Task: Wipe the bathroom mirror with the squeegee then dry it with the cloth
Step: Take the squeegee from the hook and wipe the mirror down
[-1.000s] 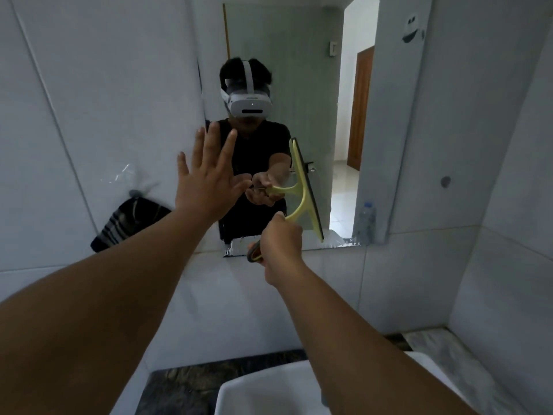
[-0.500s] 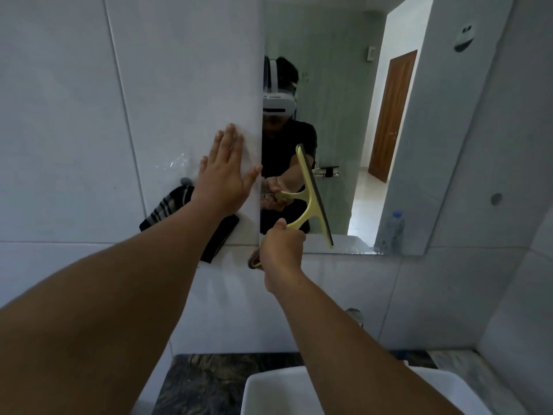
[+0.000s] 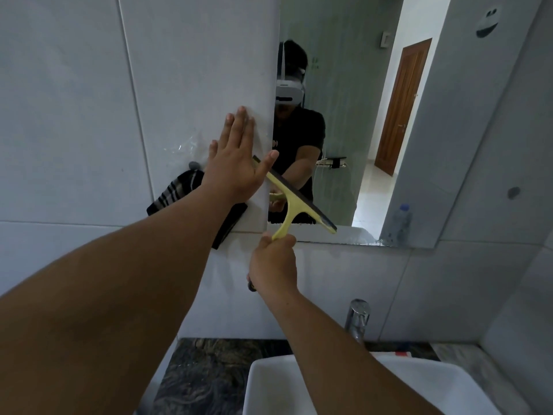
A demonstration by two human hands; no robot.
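The mirror (image 3: 353, 121) hangs on the tiled wall ahead of me. My right hand (image 3: 273, 262) grips the handle of a yellow squeegee (image 3: 294, 199); its dark blade lies slanted across the mirror's lower left corner, high end to the left. My left hand (image 3: 236, 163) is flat on the white tile just left of the mirror's edge, fingers spread and holding nothing. A black-and-white striped cloth (image 3: 176, 191) hangs on the wall behind my left wrist, partly hidden by the arm.
A white basin (image 3: 419, 384) sits below my right forearm, with a chrome tap (image 3: 357, 320) behind it on a dark marble counter (image 3: 215, 372). A side wall (image 3: 520, 265) closes in on the right. The mirror reflects a plastic bottle (image 3: 399, 223) and a wooden door.
The view has swung left, so the mirror sits further right. My left hand went from the glass to the tile beside it. The squeegee blade tipped from near upright to a slant.
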